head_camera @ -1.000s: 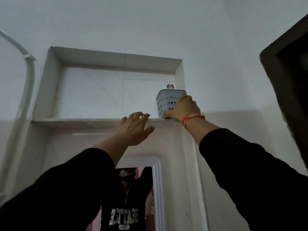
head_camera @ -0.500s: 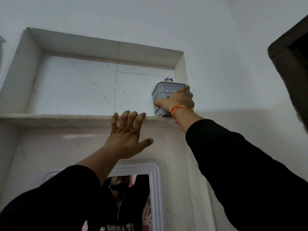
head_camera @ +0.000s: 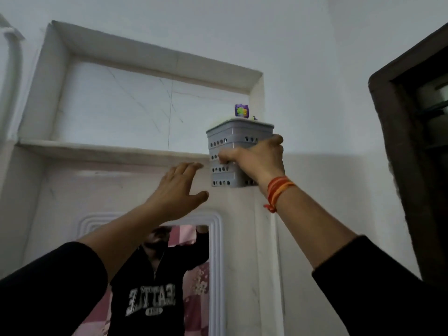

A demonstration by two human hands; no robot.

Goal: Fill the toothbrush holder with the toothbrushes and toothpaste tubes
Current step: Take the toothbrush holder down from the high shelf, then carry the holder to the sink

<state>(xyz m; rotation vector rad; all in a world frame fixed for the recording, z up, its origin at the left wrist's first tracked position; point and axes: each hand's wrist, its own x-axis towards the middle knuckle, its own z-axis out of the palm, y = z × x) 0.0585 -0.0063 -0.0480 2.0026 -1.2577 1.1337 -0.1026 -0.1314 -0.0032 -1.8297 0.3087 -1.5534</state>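
Holder (head_camera: 232,139) gripped by right hand (head_camera: 259,158), beside ledge (head_camera: 109,150); left hand (head_camera: 175,190) open, empty.

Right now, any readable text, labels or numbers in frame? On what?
"SEATTLE", mirror-reversed, white letters on the black sweatshirt reflected in the mirror.
Small patch under that word: too blurred to read.
Purple, green and yellow print on the item poking above the grey holder: no legible text.

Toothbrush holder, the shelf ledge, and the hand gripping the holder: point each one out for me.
Toothbrush holder (head_camera: 234,137): head view, on its upper perforated grey wall.
Shelf ledge (head_camera: 109,151): head view, on its bare front edge.
Right hand (head_camera: 258,158): head view, on the back of the hand.
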